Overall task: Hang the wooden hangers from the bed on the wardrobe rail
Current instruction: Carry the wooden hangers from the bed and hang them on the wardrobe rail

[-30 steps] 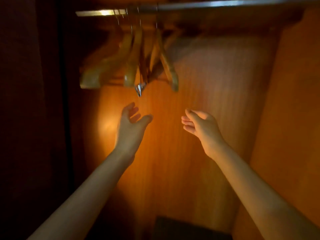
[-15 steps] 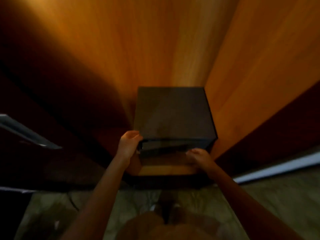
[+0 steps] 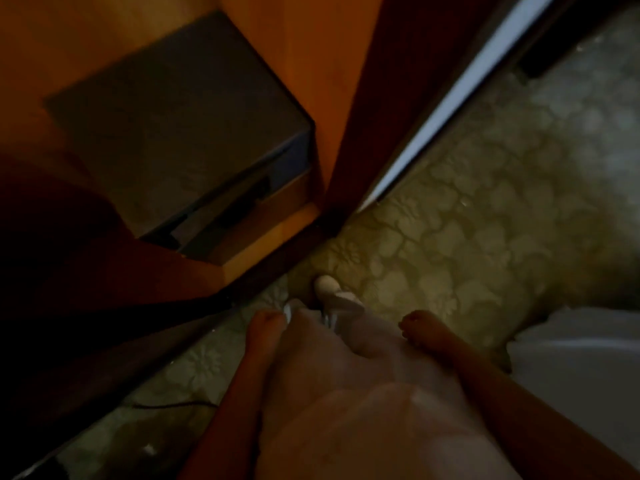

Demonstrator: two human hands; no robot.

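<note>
I am no longer reaching at the dark box (image 3: 180, 123); both hands are now hanging empty by my legs. The left hand (image 3: 265, 327) and right hand (image 3: 420, 329) are showing loosely curled fingers. I am seeing patterned carpet (image 3: 467, 220), wardrobe (image 3: 311, 46) and white bed (image 3: 585, 358), no hangers.

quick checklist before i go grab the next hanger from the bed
1. Left hand free: ok, hanging at the side, nothing in it.
2. Right hand free: ok, nothing seen in it.
3. Floor ahead clear: ok, only patterned carpet shows.
4. Cable on the floor to the left: not ok, a possible trip hazard, step away from it.
5. Bed within reach: ok, a white edge shows just to the right.
6. Hangers left on the bed: cannot tell, none in view.
</note>
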